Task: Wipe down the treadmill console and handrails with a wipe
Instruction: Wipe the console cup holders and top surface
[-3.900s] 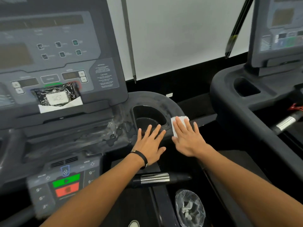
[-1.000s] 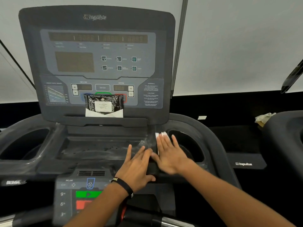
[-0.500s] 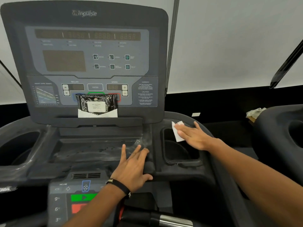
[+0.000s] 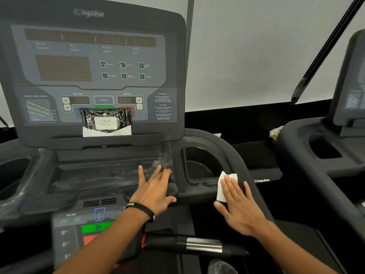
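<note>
The dark treadmill console fills the left of the view. My right hand lies flat with straight fingers on a white wipe, pressing it onto the console's right rim beside the right cup holder. My left hand, with a black wristband, rests flat on the tray edge left of that cup holder. A short handrail grip with a metal sensor band runs below both hands.
A black wipe packet leans on the console's ledge. The lower control panel has green and red buttons. A second treadmill stands to the right, with a crumpled wrapper near it. The left cup holder sits at far left.
My right hand has slid the wipe from the far rim of the right cup holder down to its near right rim. My left hand stays on the tray edge.
</note>
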`<state>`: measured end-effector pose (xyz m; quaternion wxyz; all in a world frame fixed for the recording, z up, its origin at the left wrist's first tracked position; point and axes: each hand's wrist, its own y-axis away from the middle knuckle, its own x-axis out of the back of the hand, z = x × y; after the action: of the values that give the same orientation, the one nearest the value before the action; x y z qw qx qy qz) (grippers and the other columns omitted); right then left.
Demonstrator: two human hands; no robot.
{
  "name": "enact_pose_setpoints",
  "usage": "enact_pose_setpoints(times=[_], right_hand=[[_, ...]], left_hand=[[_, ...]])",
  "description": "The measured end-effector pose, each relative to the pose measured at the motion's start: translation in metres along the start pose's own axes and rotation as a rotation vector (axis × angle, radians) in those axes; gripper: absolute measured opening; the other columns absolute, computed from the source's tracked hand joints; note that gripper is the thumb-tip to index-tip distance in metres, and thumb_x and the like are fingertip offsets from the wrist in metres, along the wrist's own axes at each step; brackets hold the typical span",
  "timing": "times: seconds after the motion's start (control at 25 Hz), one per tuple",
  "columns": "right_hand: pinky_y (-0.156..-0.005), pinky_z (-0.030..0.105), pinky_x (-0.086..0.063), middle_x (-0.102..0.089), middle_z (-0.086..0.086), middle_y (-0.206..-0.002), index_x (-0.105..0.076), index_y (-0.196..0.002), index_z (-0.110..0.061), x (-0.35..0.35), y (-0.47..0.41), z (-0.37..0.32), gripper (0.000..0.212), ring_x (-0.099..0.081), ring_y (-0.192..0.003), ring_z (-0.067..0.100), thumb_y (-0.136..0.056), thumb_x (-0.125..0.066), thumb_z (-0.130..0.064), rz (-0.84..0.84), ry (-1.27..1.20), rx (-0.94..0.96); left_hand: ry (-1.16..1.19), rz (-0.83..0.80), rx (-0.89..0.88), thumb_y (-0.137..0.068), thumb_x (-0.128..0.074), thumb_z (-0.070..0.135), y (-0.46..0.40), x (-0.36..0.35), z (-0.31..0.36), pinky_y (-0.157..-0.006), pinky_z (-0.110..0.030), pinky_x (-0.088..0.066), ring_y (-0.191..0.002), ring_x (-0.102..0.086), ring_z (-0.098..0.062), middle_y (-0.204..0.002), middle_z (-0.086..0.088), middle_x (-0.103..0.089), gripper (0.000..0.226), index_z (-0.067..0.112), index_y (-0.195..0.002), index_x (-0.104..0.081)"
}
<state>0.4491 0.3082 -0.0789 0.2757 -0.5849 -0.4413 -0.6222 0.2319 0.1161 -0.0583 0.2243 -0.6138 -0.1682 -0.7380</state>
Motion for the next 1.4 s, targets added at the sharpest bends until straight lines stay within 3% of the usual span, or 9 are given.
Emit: enact_pose_setpoints(times=[0.16,0.32,0.52,0.72,0.8,0.88,0.96,1.16,1.4], right_hand=[[-0.12,0.044,0.018,0.032,0.0,-0.159,0.02,-0.156,-0.015,-0.006,-0.014,-0.067,0.091,0.031,-0.148,0.019,-0.092,-0.001,-0.077,0.047,-0.037,0.091],[-0.122,0.045,0.017,0.027,0.001,-0.162,0.017,-0.156,-0.012,-0.009,-0.038,-0.117,0.088,0.03,-0.148,0.016,-0.098,-0.016,-0.069,0.049,-0.054,0.221],[-0.12,0.048,0.008,0.003,0.001,-0.168,-0.001,-0.16,-0.015,-0.013,-0.031,-0.057,0.077,0.007,-0.154,0.018,-0.101,-0.016,-0.063,0.149,0.09,0.356],[-0.12,0.047,-0.004,-0.014,0.003,-0.166,-0.016,-0.159,-0.012,-0.009,-0.015,0.021,0.077,-0.015,-0.153,0.02,-0.102,-0.015,-0.063,0.14,0.151,0.129],[-0.121,0.046,0.003,-0.007,0.002,-0.166,-0.01,-0.159,-0.012,-0.002,-0.019,0.025,0.079,-0.005,-0.154,0.018,-0.101,-0.009,-0.065,0.092,0.137,0.068],[-0.121,0.046,0.015,0.013,-0.003,-0.163,0.006,-0.158,-0.016,0.006,-0.04,0.021,0.085,0.013,-0.153,0.013,-0.093,0.01,-0.071,0.091,0.083,0.004],[-0.121,0.046,0.018,0.018,-0.004,-0.162,0.011,-0.157,-0.016,0.019,-0.075,0.017,0.09,0.018,-0.152,0.012,-0.086,0.017,-0.071,0.092,0.031,-0.019],[-0.119,0.042,0.02,0.022,-0.008,-0.163,0.015,-0.157,-0.022,0.049,-0.158,0.021,0.068,0.015,-0.153,0.014,-0.102,-0.004,-0.059,0.008,0.129,0.282],[-0.123,0.041,0.015,0.021,-0.005,-0.165,0.016,-0.158,-0.02,0.071,-0.215,0.018,0.074,0.022,-0.151,0.013,-0.104,-0.015,-0.061,-0.008,0.455,0.726]], left_hand=[[-0.007,0.01,-0.004,-0.084,-0.06,0.057,-0.001,0.0,0.0,-0.113,-0.064,0.012,-0.149,-0.004,-0.014,-0.154,-0.001,-0.032,0.078,0.023,-0.142,-0.02],[-0.015,-0.01,0.004,-0.085,-0.059,0.053,-0.001,-0.003,-0.002,-0.113,-0.065,0.009,-0.149,-0.005,-0.013,-0.155,0.002,-0.031,0.078,0.025,-0.144,-0.016],[-0.008,-0.012,0.011,-0.083,-0.06,0.058,0.0,0.0,-0.001,-0.113,-0.065,0.01,-0.149,-0.004,-0.014,-0.154,0.0,-0.033,0.08,0.024,-0.144,-0.019],[0.007,-0.022,0.014,-0.084,-0.06,0.057,-0.001,0.002,-0.001,-0.113,-0.066,0.009,-0.149,-0.002,-0.013,-0.154,0.001,-0.034,0.077,0.025,-0.142,-0.021],[0.009,-0.018,0.008,-0.085,-0.06,0.056,0.0,0.001,-0.001,-0.112,-0.066,0.009,-0.149,0.0,-0.013,-0.154,0.001,-0.032,0.076,0.024,-0.142,-0.021],[0.004,-0.013,0.003,-0.085,-0.059,0.057,0.0,0.001,0.0,-0.112,-0.066,0.009,-0.148,0.001,-0.012,-0.155,0.003,-0.031,0.076,0.024,-0.143,-0.022],[-0.008,-0.018,0.002,-0.085,-0.058,0.057,-0.001,0.001,0.0,-0.112,-0.067,0.01,-0.148,0.002,-0.012,-0.155,0.005,-0.03,0.075,0.024,-0.143,-0.023],[-0.025,-0.038,0.006,-0.086,-0.056,0.058,-0.001,0.0,0.001,-0.111,-0.065,0.016,-0.149,0.003,-0.012,-0.158,0.005,-0.023,0.075,0.026,-0.143,-0.02],[-0.01,-0.051,0.023,-0.084,-0.056,0.06,-0.002,0.0,-0.002,-0.111,-0.064,0.017,-0.149,0.002,-0.011,-0.159,0.004,-0.022,0.076,0.027,-0.142,-0.019]])
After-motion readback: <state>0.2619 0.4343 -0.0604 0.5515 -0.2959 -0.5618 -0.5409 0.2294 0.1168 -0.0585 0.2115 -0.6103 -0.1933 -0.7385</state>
